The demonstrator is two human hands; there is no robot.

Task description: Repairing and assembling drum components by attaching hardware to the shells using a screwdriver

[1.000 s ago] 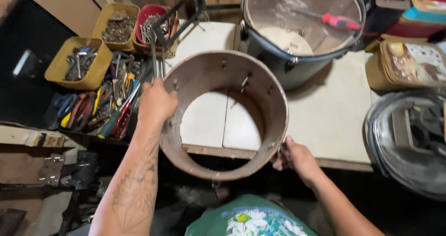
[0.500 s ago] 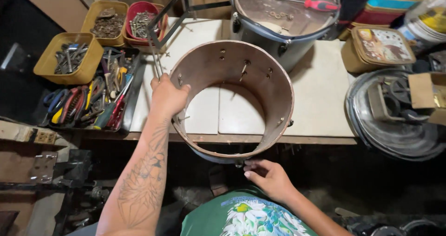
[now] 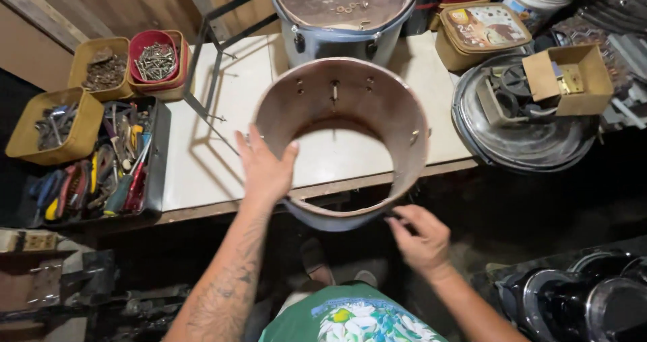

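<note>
Since the earlier frame the right hand (image 3: 421,237) has been moved along the lower rim of the drum shell (image 3: 342,140), from its right side to the near edge, and the shell is now seen more to the right on the table (image 3: 222,153). The shell is held tilted, with its far part over the white table and its near part hanging past the table edge. The left hand (image 3: 264,168) is laid flat on the left wall of the shell, fingers spread and pointing up, thumb inside the rim, so the wall is clamped lightly between them. The right hand is placed palm down, fingers curled and pinched on the lower rim. A tool tray (image 3: 101,170) is seen at the left.
</note>
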